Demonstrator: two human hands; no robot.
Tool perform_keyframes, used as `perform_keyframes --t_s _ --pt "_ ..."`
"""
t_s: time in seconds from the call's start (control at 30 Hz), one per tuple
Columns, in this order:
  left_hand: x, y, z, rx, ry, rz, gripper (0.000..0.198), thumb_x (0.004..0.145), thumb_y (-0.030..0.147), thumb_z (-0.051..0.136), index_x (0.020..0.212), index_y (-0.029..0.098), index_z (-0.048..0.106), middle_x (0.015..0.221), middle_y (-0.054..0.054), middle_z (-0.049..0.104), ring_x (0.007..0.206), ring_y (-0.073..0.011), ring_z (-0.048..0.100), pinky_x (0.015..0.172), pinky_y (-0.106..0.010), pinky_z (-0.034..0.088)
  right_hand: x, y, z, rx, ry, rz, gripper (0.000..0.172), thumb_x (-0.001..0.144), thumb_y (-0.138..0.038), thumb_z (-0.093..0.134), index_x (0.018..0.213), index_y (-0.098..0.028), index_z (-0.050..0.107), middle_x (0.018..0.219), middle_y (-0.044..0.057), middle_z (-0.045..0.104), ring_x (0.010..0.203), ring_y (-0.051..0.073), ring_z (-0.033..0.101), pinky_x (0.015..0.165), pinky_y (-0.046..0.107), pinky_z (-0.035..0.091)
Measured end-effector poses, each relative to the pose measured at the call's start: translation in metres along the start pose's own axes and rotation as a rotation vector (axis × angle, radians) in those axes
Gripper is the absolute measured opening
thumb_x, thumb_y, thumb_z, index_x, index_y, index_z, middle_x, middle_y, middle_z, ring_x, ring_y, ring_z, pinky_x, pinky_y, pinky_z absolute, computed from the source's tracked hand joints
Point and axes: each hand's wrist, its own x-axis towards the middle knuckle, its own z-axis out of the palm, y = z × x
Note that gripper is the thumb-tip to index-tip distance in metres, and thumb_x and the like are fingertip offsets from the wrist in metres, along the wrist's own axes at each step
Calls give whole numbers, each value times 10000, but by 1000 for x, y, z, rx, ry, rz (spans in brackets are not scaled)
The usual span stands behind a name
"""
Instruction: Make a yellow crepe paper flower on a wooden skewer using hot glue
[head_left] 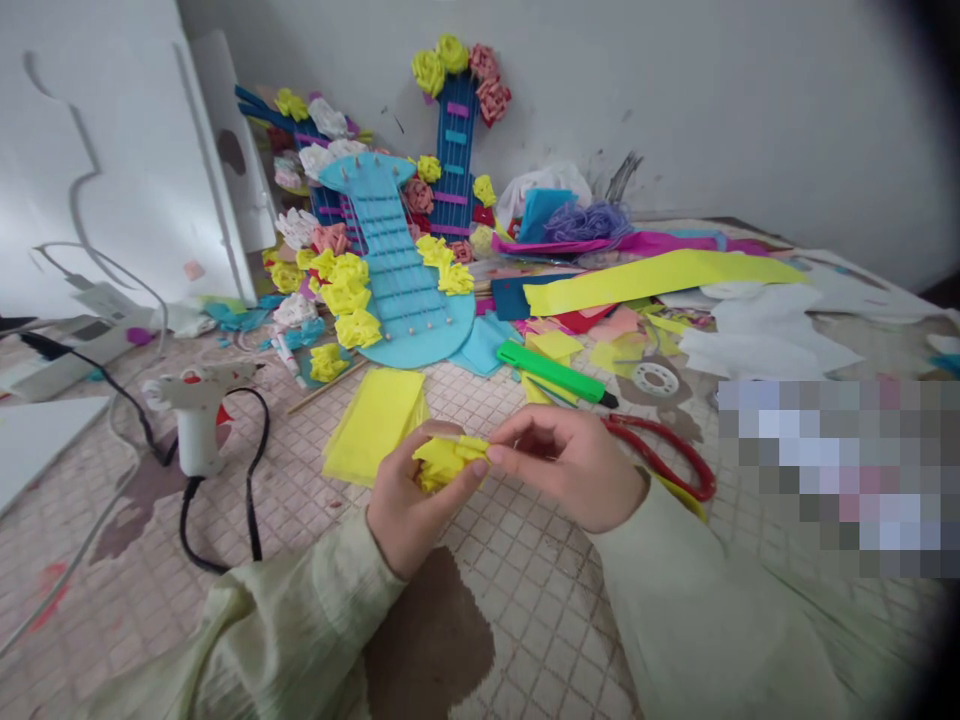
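Note:
A crumpled yellow foam flower (444,460) is held between both hands above the tiled floor. My left hand (409,505) wraps round its lower left side. My right hand (574,462) pinches its right end with thumb and fingertips. Just behind the left hand lies a stack of yellow foam sheets (373,420). Both forearms wear pale cream sleeves.
A white glue gun (196,405) with a black cord stands at the left. A green marker (551,371), red scissors (664,460) and a tape roll (655,378) lie right of the hands. Blue foam guitar shapes (397,270) with paper flowers lean against the wall; coloured scraps spread rightward.

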Motion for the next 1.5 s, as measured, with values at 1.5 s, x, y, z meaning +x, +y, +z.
perform_keyframes --t_s 1.5 --pt "-2 0 -5 -156 -76 34 109 706 198 564 811 170 559 808 -40 557 758 -158 535 676 -288 441 -5 7 13 43 148 -119 125 599 -133 667 509 -170 588 632 8 620 595 117 571 519 232 467"
